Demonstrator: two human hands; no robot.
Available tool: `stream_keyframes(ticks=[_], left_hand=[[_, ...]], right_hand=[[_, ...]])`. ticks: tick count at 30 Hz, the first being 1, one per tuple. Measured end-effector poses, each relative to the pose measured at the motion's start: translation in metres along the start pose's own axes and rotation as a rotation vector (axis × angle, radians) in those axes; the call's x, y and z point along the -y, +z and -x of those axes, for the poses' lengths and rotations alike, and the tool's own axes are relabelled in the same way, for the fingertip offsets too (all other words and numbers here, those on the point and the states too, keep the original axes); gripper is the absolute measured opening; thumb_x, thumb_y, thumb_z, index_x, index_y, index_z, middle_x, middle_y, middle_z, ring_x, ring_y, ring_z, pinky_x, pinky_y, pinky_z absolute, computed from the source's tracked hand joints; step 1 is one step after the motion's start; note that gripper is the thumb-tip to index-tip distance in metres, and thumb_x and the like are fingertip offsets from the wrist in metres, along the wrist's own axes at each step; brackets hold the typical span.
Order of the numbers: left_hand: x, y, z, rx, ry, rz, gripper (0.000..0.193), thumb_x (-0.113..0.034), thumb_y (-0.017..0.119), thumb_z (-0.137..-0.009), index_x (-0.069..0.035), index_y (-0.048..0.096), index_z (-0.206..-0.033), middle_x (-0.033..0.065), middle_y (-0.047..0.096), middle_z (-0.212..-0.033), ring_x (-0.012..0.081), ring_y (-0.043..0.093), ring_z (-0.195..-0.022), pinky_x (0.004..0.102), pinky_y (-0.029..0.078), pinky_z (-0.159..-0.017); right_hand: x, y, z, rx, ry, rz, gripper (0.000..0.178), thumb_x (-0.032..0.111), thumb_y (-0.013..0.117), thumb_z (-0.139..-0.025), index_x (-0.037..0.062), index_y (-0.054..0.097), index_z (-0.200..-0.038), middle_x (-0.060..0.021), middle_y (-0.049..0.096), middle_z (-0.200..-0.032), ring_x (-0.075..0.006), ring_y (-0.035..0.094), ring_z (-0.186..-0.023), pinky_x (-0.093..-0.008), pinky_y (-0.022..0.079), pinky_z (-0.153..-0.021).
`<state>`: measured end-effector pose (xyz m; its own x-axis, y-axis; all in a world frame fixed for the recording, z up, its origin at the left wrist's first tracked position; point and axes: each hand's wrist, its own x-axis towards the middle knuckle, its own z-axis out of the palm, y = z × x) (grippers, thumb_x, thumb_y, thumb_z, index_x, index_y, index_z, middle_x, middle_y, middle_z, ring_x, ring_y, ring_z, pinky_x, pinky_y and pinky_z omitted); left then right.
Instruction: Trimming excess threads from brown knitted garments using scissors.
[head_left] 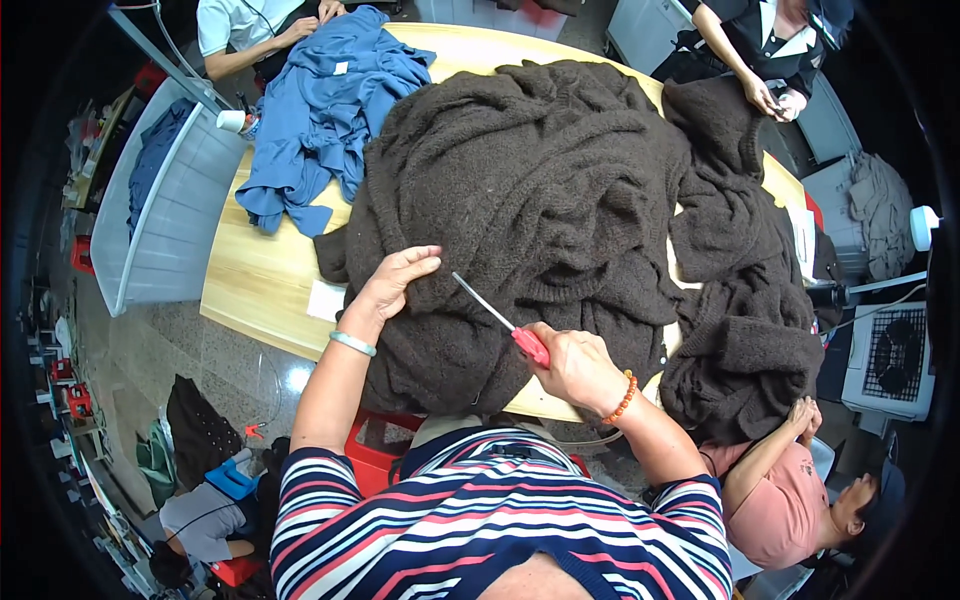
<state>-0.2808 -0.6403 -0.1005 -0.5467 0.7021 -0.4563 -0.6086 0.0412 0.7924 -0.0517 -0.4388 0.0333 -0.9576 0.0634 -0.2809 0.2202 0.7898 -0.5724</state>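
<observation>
A large heap of dark brown knitted garments (pixel 480 180) covers the middle of the table. My right hand (pixel 578 372) is closed round the red handle of a hand tool (pixel 530 345). The tool's thin metal shaft points up and left toward my left hand; its tip is too small to name. Over the heap's near left part, my left hand (pixel 400 280) has thumb and forefinger pressed together in a pinch. Whatever they hold, if anything, is too small to make out. The shaft's tip is just right of these fingertips, apart from them.
Blue garments (pixel 325 110) lie at the far left of the wooden table (pixel 250 290). More brown knitwear (pixel 745 350) is piled at right. A white bin (pixel 160 210) stands beyond the left edge. Co-workers sit at far left, far right and near right, one in a pink shirt (pixel 765 500).
</observation>
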Motion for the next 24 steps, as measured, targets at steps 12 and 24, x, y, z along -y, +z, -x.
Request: stream_keyframes(ticks=[12,24], left_hand=[[0.033,0.021,0.025,-0.226,0.331,-0.108,0.017,0.002,0.066,-0.087,0.002,0.068,-0.104,0.0068,0.069,-0.099,0.0095,0.064,-0.088,0.022,0.051,-0.084],[0.003,0.016,0.022,-0.054,0.044,0.27,0.04,-0.001,0.067,-0.086,0.004,0.054,-0.124,0.0086,0.064,-0.109,0.0136,0.062,-0.096,0.0253,0.05,-0.086]], right_hand=[[0.0,0.004,-0.005,0.038,0.0,0.101,0.026,0.026,0.062,-0.085,0.0044,0.061,-0.1,-0.0211,0.063,-0.067,-0.0391,0.065,-0.067,-0.048,0.051,-0.062],[0.01,-0.001,-0.003,0.022,0.064,0.051,0.026,0.021,0.063,-0.083,0.0052,0.06,-0.104,-0.0209,0.064,-0.071,-0.0379,0.065,-0.07,-0.0471,0.05,-0.065]])
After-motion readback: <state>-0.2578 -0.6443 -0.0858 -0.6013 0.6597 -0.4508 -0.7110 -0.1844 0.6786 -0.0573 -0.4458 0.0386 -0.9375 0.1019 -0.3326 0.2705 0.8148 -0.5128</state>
